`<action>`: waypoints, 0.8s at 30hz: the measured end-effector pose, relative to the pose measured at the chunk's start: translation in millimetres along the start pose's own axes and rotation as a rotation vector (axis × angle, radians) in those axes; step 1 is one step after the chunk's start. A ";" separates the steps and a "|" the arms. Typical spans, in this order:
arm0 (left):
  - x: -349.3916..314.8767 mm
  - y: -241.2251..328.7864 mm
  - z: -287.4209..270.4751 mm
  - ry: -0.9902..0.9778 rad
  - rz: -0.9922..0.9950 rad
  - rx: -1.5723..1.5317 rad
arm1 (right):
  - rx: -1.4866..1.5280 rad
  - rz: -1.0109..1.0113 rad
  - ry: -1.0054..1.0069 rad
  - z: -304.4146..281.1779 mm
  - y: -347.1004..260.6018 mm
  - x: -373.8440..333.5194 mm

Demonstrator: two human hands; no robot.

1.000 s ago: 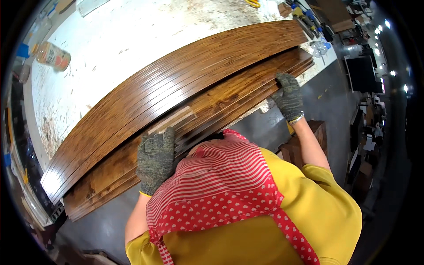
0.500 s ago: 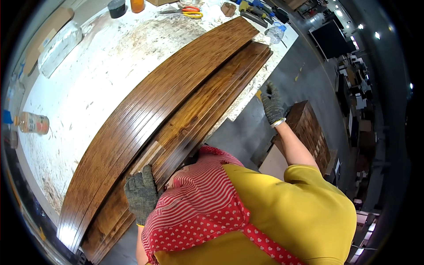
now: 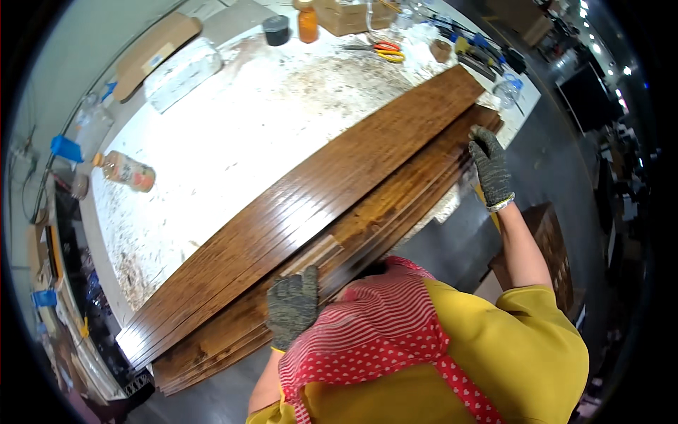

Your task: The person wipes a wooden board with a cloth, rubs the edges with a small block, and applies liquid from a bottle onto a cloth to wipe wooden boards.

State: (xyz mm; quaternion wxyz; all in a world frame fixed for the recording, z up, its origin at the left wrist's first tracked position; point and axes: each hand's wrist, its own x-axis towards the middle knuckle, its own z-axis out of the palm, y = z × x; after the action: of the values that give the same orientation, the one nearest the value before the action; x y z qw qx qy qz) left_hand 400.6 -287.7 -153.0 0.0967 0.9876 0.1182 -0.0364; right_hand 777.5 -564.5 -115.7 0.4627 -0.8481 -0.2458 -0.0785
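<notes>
Plainly, from the head view, two long brown wooden masses run side by side on one white, stained table (image 3: 233, 169): a broad glossy board (image 3: 296, 219), marked with lengthwise lines, and, along its near side, one stack of planks (image 3: 395, 198) with stepped edges. How many planks the stack holds cannot be counted. One pale strip (image 3: 311, 256) shows on the stack, close to the broad glossy board.

Two gloved hands are in sight, both on the near side of the board. The left hand (image 3: 292, 305) lies against the stack just beside the pale strip, its fingers close together; whether it grips is hidden. The right hand (image 3: 492, 169) is at the stack's right end, fingers bent and fairly narrow, fingertips over the planks; a firm hold cannot be told. The stack thus lies just ahead of both hands, between them and the board.

Beyond the board are one pair of scissors (image 3: 388, 51) with orange and yellow handles, one dark pot (image 3: 275, 30), one orange bottle (image 3: 307, 25), one cardboard box (image 3: 353, 15) and one white block (image 3: 183, 74). One drink bottle (image 3: 127, 172) lies beyond the board's left part; one clear plastic bottle (image 3: 507, 90) is near its right end.
</notes>
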 end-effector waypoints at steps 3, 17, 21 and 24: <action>-4.9 2.4 -6.2 0.040 -0.019 -0.063 | -0.099 -0.180 -0.186 33.0 -49.9 20.5; 20.0 11.3 -35.7 0.055 -0.002 0.022 | -0.570 -0.586 -0.128 5.3 6.6 143.0; 25.0 27.6 -54.1 -0.009 -0.038 -0.012 | -0.340 -0.187 0.039 -74.2 122.9 222.9; 24.6 37.2 -44.9 0.140 -0.032 0.091 | -0.347 -0.080 -0.030 -95.4 202.2 259.9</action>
State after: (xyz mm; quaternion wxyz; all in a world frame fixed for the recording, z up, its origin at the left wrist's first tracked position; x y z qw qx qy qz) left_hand 435.6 -308.7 -104.7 0.0427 0.9891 0.1387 0.0259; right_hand 1110.8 -644.8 -119.5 0.3024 -0.9058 -0.2691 -0.1254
